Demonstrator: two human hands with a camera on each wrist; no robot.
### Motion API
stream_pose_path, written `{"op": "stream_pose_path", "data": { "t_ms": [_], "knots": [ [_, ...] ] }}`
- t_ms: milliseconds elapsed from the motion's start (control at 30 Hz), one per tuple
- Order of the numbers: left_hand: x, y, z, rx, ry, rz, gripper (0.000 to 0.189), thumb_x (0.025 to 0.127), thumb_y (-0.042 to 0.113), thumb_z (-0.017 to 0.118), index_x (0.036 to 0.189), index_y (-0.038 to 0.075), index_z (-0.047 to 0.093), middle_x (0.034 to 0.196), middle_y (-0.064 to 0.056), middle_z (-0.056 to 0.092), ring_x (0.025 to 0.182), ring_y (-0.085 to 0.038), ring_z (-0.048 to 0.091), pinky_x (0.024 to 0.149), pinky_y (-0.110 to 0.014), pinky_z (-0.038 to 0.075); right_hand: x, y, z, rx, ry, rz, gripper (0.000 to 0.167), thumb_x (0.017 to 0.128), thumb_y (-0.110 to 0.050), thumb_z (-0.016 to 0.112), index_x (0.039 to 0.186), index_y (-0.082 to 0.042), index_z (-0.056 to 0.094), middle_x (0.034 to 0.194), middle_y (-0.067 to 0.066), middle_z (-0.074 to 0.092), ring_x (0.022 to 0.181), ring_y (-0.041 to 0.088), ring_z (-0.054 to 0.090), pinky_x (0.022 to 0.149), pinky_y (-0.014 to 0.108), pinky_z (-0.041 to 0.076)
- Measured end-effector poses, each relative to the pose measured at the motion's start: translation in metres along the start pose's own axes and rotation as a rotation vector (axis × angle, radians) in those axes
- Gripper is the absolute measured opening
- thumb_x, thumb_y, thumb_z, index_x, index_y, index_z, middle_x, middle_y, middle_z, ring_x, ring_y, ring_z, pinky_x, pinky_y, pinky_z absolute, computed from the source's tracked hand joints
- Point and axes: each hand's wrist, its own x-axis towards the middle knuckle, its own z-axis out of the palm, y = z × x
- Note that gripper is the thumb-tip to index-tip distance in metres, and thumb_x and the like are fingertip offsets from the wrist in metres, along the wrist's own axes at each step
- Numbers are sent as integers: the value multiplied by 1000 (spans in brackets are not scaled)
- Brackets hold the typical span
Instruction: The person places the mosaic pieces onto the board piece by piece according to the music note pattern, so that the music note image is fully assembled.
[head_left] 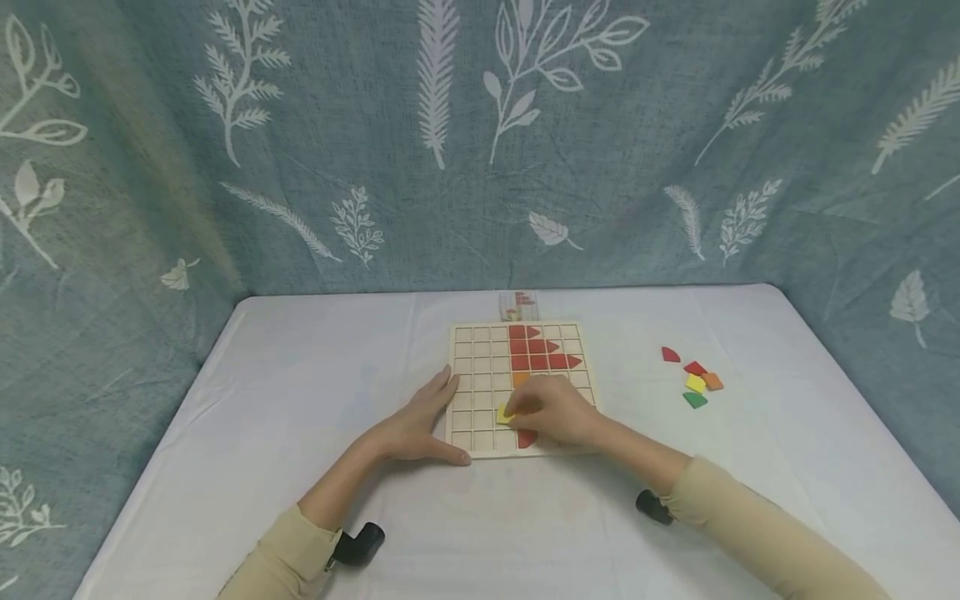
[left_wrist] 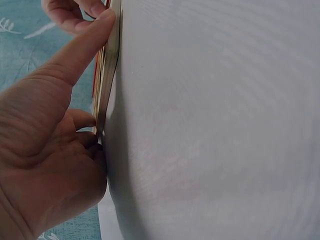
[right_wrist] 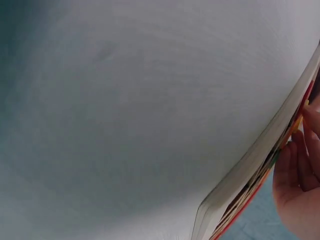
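Note:
A pale wooden grid board (head_left: 471, 367) lies on the white table. Along its left edge and lower left corner rests my left hand (head_left: 420, 423), fingers straight and thumb spread; the left wrist view shows the thumb against the board's side. My right hand (head_left: 558, 408) pinches a yellow tile (head_left: 504, 415) over the lower middle cells. Whether that tile is seated in a cell, I cannot tell. Red tiles (head_left: 537, 347) form three rows ending in points at the upper right. Below them sits an orange tile (head_left: 521, 380), and a red curved tile (head_left: 527, 438) is near the bottom. My right hand hides several cells.
Right of the board lie loose tiles: a red quarter-round (head_left: 671, 355), another red one (head_left: 695, 367), an orange (head_left: 712, 381), a yellow (head_left: 695, 383) and a green (head_left: 695, 400). A small pattern card (head_left: 519, 306) stands behind the board, before a leaf-patterned curtain (head_left: 465, 225).

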Motion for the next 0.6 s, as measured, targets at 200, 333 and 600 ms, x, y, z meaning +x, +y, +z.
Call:
{"op": "stream_pose_path", "data": {
  "t_ms": [200,333,600],
  "knots": [
    [0,0,0,-1,-2,5,121,70,43,86,156,4,11,163,-15,-4,149,-33,-3,117,-54,11,1,-1,-1,-27,-38,-31,8,84,-11,77,88,-17,77,87,-16,69,89,5,61,87,31,51],
    [0,0,0,-1,-1,4,121,70,43,86,156,3,12,163,-15,-3,148,-33,-3,117,-54,11,1,-1,-2,-41,-59,-52,8,85,-10,76,89,-16,78,87,-15,70,88,5,61,86,31,50],
    [0,0,0,3,2,-2,121,70,43,86,156,3,11,163,-16,-3,148,-34,-2,117,-54,11,-4,1,-3,-30,-55,-59,8,87,-14,74,92,-18,78,90,-17,69,90,6,58,85,32,49]
  ]
}}
